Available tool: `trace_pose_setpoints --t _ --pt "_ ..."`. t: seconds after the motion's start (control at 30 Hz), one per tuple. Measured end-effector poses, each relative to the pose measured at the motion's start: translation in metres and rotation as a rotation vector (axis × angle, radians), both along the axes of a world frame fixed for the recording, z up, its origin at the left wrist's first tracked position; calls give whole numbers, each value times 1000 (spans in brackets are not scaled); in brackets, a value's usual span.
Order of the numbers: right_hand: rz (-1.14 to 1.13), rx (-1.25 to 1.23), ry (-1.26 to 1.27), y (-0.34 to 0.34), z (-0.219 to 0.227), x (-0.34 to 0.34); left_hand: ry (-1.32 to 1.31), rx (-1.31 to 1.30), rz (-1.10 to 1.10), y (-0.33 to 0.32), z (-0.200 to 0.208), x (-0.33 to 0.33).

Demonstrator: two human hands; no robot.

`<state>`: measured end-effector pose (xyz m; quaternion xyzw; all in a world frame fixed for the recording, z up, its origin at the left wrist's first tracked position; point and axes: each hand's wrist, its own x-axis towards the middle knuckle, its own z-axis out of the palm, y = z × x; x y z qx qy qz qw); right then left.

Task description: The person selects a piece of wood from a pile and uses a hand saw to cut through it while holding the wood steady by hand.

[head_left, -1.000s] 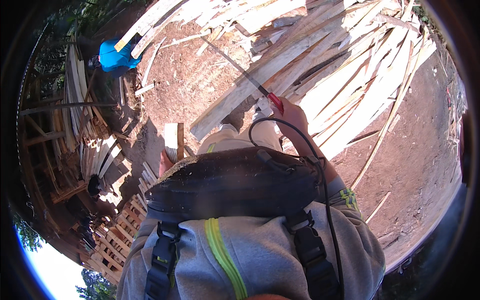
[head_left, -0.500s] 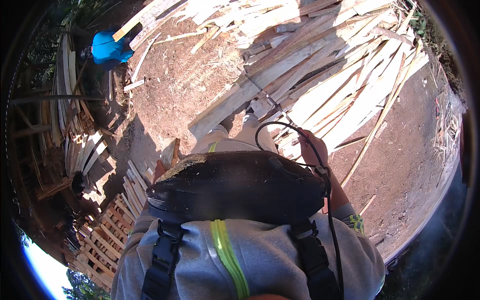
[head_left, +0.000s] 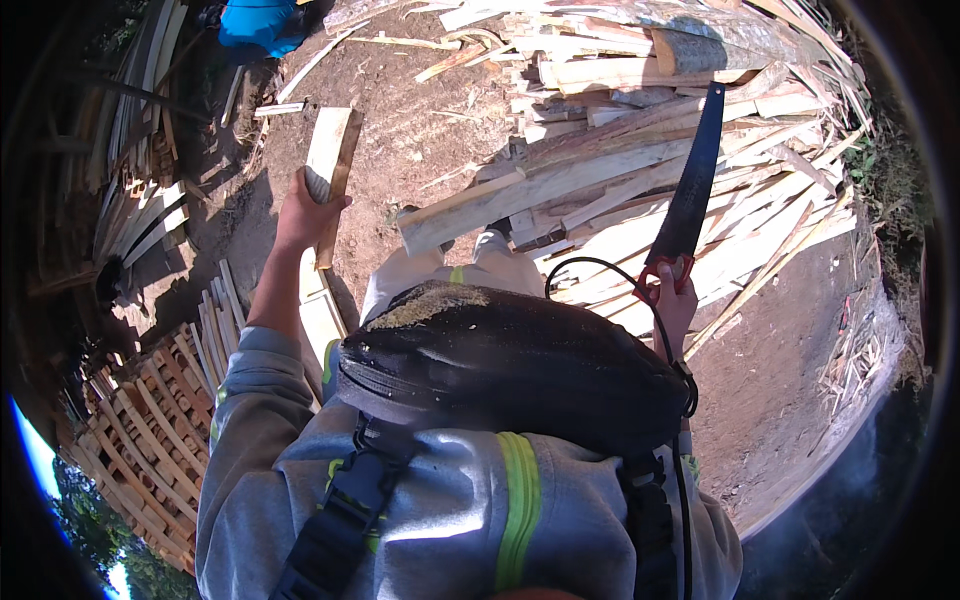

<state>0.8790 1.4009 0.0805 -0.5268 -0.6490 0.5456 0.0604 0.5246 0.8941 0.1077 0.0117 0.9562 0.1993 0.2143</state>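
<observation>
My left hand [head_left: 303, 212] is wrapped round a short, thick wooden board [head_left: 328, 150], sunlit on one face and brown on its side edge. The board stands lengthwise away from me at my left, its lower end passing behind my forearm. In my right hand [head_left: 676, 308] is a handsaw [head_left: 692, 185], gripped by its red handle. Its long dark blade points away and up, over the heap of wood. A squared timber [head_left: 465, 212] lies on that heap just beyond my feet.
Sawn slabs and offcuts [head_left: 640, 230] spread across the far right, with a log [head_left: 690, 52] behind. Stacked boards [head_left: 150, 410] stand at left. A person in blue [head_left: 258, 25] is at the far left. A black bag [head_left: 500, 355] covers my front, with a black cable [head_left: 600, 262] beside it.
My left hand has come out from beside the bag, raising the board forward. My right hand has turned the handsaw so its blade now shows broadside, further right. The view has shifted.
</observation>
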Motion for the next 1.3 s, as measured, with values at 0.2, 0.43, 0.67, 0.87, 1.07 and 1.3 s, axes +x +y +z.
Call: trace_pose_setpoints --t 0.2,0.43,0.67,0.87,1.07,1.3 --pt "82 -109 -53 -12 -13 -13 10 151 -285 133 62 -48" --pt "-1 32 -97 -20 -73 71 -40 -76 -894 274 75 -41" --pt "-388 -84 -165 -49 -61 138 95 -170 -1228 426 54 -68" --pt "-649 -154 -149 -113 -113 241 105 -108 -1205 534 -5 -43" --pt "-707 -296 -189 -181 -143 300 -42 -212 -1278 558 -56 27" --pt "-571 -298 -568 -194 -140 303 287 -154 -1457 582 -30 -7"
